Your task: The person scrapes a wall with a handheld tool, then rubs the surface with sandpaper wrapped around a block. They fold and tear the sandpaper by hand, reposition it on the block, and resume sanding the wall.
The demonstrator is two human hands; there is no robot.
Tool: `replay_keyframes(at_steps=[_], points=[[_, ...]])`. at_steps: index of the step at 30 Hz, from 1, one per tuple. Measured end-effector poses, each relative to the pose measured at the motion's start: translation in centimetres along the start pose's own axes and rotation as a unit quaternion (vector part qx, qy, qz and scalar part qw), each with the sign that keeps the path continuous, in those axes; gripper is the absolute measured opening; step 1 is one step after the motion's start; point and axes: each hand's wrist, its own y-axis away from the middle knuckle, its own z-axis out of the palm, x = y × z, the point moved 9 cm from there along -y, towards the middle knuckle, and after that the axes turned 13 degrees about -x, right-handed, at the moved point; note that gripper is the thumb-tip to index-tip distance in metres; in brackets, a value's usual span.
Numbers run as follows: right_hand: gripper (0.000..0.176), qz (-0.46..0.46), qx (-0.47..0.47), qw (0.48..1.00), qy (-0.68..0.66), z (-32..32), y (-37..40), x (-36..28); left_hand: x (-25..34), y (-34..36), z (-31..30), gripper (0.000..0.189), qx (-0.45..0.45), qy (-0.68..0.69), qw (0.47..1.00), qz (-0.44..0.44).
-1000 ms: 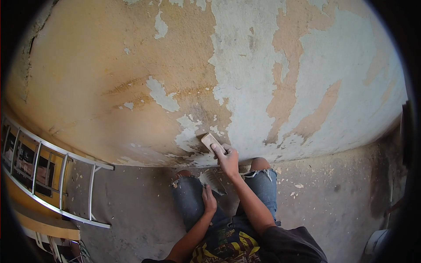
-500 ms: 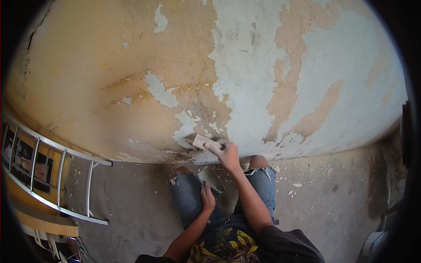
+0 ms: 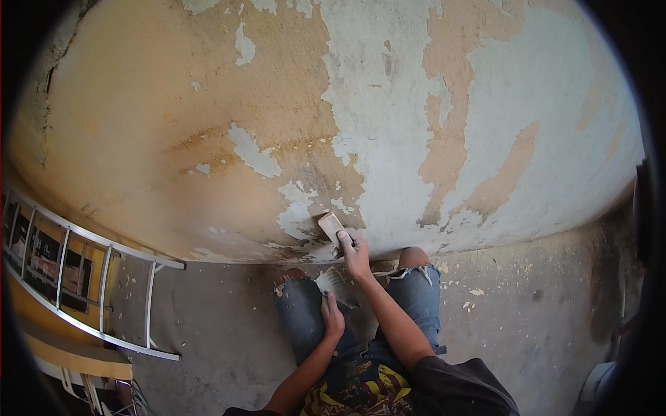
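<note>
Low on the peeling wall [image 3: 388, 132], my right hand [image 3: 355, 255] grips a pale, flat block [image 3: 332, 227]. The block lies at the wall, beside a flaked patch of pale green and tan paint. My left hand [image 3: 332, 315] is near my left knee, its fingers together at the lower edge of a pale, flat piece [image 3: 331, 281] with ridges or marks on it. What the piece is I cannot make out.
An aluminium ladder [image 3: 105, 288] lies at the left, beside a yellow ledge [image 3: 76, 352]. Paint chips [image 3: 476, 292] are scattered over the grey floor [image 3: 499, 326]. A whitish object [image 3: 598, 380] stands at the lower right.
My right hand has shifted slightly left and down, and the block has turned more upright and moved right. The camera view has shifted slightly. My left hand still touches the flat piece.
</note>
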Motion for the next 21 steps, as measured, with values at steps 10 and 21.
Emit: replay_keyframes(at_steps=[10,21], points=[[0.04,-0.044,0.022,0.999,-0.008,0.2,-0.7,-1.8,0.5,0.1,0.4,0.053,-0.012,0.006,1.0,-0.007],[0.043,0.032,0.058,0.996,0.054,-2.7,0.9,6.0,-0.4,0.1,0.0,0.052,0.006,0.007,1.0,-0.003]])
